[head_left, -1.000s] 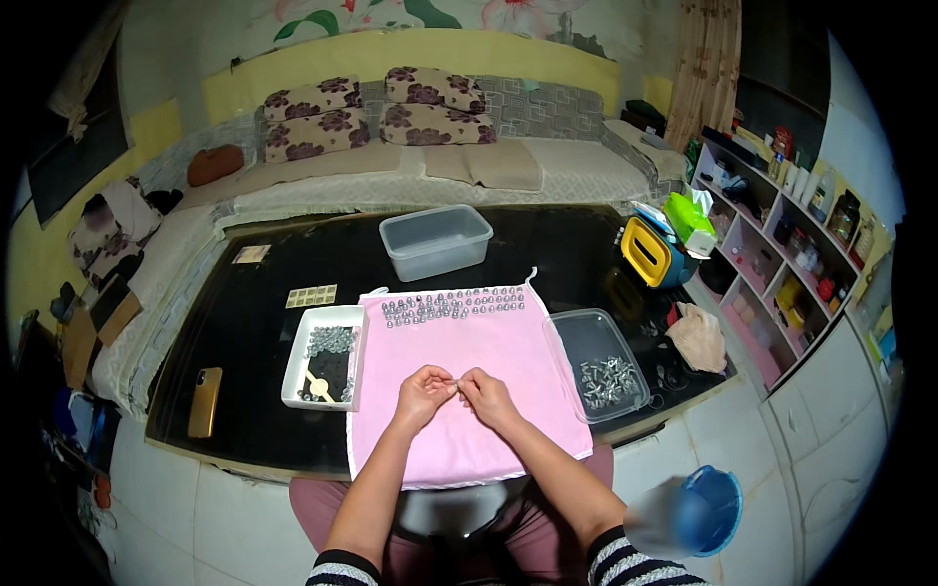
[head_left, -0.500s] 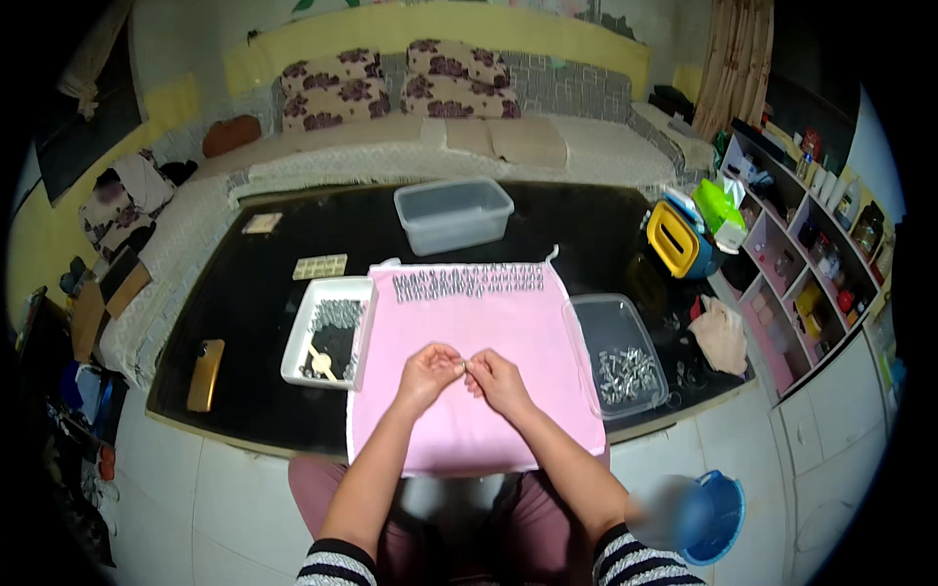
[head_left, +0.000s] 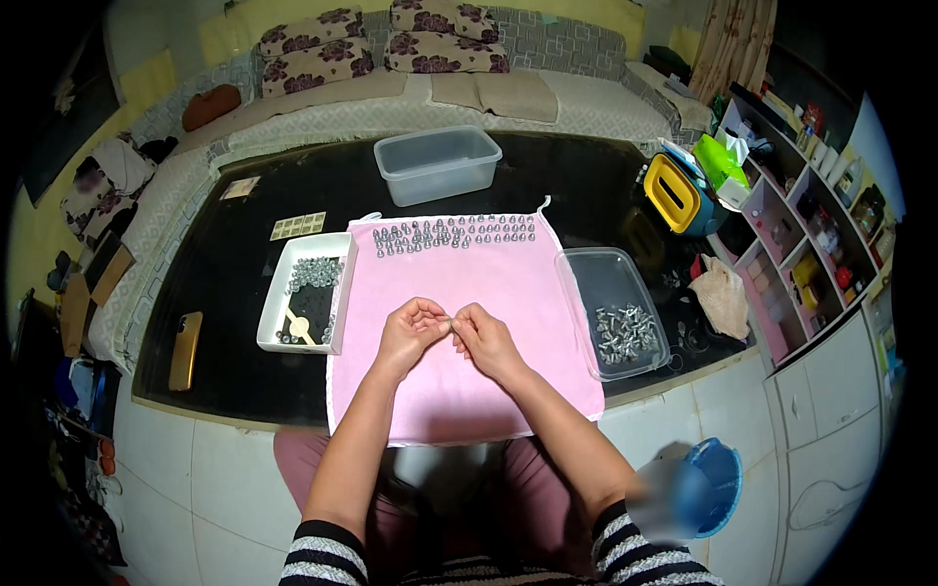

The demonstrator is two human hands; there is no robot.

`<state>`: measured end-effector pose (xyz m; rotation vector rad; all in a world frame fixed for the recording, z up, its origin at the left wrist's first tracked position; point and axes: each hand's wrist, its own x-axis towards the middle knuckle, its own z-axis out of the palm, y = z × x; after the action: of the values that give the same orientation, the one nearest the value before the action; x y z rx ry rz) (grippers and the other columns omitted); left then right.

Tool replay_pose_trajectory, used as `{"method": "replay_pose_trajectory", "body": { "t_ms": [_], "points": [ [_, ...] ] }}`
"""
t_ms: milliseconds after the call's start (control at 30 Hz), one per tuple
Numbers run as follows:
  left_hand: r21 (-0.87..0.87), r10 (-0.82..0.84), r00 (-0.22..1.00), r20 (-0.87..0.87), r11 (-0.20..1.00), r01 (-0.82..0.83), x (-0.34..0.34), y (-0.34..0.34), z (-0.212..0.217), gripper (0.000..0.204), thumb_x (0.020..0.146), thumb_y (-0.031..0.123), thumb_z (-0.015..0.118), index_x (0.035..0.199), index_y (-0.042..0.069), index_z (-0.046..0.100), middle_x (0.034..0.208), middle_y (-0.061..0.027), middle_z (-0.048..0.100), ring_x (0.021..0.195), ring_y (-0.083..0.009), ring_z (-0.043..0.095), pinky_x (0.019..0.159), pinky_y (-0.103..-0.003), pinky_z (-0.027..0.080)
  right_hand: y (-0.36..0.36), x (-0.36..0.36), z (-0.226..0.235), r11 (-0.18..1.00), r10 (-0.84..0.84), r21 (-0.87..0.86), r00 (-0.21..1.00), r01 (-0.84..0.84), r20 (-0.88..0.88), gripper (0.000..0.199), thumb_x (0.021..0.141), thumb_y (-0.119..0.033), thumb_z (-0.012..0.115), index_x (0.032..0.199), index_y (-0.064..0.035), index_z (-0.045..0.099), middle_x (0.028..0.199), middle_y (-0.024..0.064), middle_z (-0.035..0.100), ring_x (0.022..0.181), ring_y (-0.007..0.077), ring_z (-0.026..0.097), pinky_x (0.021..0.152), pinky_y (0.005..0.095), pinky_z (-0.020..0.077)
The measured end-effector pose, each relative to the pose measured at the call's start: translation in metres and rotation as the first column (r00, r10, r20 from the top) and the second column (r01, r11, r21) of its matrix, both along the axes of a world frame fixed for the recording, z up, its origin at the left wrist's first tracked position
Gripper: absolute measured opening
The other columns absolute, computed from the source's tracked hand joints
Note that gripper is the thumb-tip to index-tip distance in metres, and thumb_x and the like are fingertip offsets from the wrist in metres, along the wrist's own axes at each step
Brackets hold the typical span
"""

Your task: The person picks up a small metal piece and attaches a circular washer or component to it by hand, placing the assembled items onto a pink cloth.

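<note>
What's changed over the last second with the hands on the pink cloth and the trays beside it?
Almost nothing. Left hand and right hand stay fingertip to fingertip over the pink cloth, pinching something too small to identify. The row of small metal pieces, the white tray, the clear tray with metal parts and the clear plastic tub have not moved; only the camera view shifted.

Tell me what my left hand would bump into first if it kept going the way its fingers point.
Your left hand points right, toward your right hand. Their fingertips already meet over the pink cloth, apparently pinching something too small to identify, so it would meet the right hand first.
</note>
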<state>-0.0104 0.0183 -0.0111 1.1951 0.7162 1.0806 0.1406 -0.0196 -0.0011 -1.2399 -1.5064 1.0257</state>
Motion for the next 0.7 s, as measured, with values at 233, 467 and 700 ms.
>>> {"method": "replay_pose_trajectory", "body": {
  "t_ms": [233,467,700],
  "points": [
    [0.023,0.009,1.000,0.017,1.000,-0.009,0.003,-0.004,0.005,0.017,0.074,-0.004,0.061,0.087,0.000,0.052,0.082,-0.0069,0.057,0.077,-0.0107,0.056,0.071,-0.022,0.048,-0.002,0.001,0.007,0.999,-0.001,-0.040,1.000,0.002,0.014,0.019,0.089,-0.020,0.044,0.083,-0.0017,0.047,0.062,0.0064,0.054,0.052,0.0124,0.052,0.046,0.0251,0.0430],
    [-0.028,-0.004,1.000,0.019,1.000,0.005,0.001,-0.004,0.007,0.016,0.074,-0.005,0.060,0.087,0.000,0.051,0.083,-0.0077,0.057,0.078,-0.0118,0.056,0.073,-0.023,0.047,0.002,0.003,0.002,0.996,0.040,-0.076,0.998,-0.044,-0.055,0.020,0.089,-0.021,0.043,0.085,-0.0019,0.047,0.065,0.0059,0.054,0.054,0.0118,0.053,0.047,0.0244,0.0438],
    [-0.008,-0.012,1.000,0.000,1.000,0.012,0.002,0.001,0.004,0.015,0.075,-0.005,0.059,0.086,0.000,0.051,0.083,-0.0067,0.056,0.078,-0.0114,0.056,0.073,-0.023,0.048,0.012,0.012,0.006,0.991,0.119,-0.076,0.991,-0.114,0.066,0.017,0.089,-0.018,0.042,0.086,-0.0016,0.045,0.065,0.0084,0.055,0.058,0.0160,0.054,0.054,0.0286,0.0447]
  ]
}}
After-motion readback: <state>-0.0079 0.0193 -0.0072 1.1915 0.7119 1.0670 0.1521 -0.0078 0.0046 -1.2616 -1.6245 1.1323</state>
